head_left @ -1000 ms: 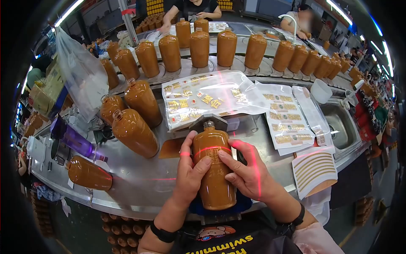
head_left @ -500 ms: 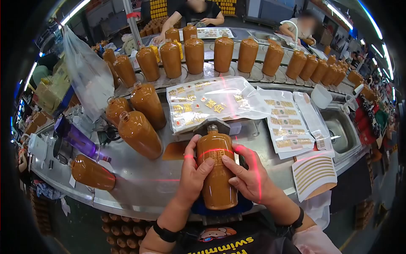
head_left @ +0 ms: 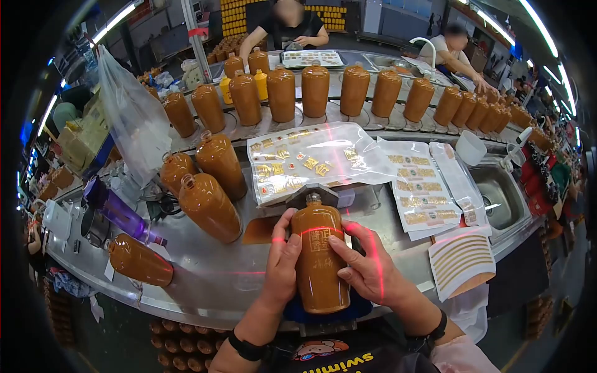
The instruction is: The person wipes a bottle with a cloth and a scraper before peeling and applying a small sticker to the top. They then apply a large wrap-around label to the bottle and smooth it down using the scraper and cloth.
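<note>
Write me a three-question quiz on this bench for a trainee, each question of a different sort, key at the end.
1. Which thing is held between the left hand and the right hand?
a) purple bottle
b) brown bottle
c) plastic bag

2. True or false: the held bottle's surface is blank.

3. Fill in: the sink is on the worker's ____ side.

Key: 1. b; 2. false, it bears characters; 3. right.

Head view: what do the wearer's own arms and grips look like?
Left grip and right grip: bare, ungloved hands, red light lines crossing both. Black left wristband, black right wristband; pale pink sleeve higher up the right arm. No cables visible.
</note>
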A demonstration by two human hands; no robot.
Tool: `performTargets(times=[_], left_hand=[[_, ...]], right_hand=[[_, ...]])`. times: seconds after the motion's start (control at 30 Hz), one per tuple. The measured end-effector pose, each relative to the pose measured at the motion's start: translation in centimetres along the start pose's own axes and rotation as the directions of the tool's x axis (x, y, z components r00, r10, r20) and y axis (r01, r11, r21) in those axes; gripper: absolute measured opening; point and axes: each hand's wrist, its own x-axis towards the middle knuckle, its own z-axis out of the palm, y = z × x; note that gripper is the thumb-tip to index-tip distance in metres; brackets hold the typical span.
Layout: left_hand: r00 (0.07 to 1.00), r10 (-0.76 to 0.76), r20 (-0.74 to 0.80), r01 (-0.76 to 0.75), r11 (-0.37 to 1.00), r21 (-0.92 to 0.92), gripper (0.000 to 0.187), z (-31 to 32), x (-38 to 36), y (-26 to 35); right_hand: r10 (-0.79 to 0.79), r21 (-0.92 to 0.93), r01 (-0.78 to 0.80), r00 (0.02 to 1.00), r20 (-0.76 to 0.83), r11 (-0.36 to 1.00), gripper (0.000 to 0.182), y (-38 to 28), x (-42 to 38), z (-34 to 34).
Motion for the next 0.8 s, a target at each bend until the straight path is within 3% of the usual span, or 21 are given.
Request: performTargets(times=[0.4, 0.6, 0.8], left_hand=[[0.999, 0.012, -0.032, -0.011, 0.999, 0.037, 0.068, -0.5, 0.7, 0.6], [0.999, -0.026, -0.040, 0.022, 0.996, -0.089, 0.068, -0.6, 0.9, 0.6], [0.998, -0.013, -0.056, 0.014, 1.000, 0.026, 0.067, -0.7, 1.1, 0.7]], right_hand=[[-0.009, -0.007, 0.009, 1.000, -0.006, 1.000, 0.050, 0.0, 1.0, 1.0], [-0.011, -0.011, 0.011, 1.000, -0.009, 1.000, 0.050, 0.2, 1.1, 1.2], [-0.017, -0.014, 0.017, 1.000, -0.015, 1.000, 0.054, 0.2, 1.4, 1.3]])
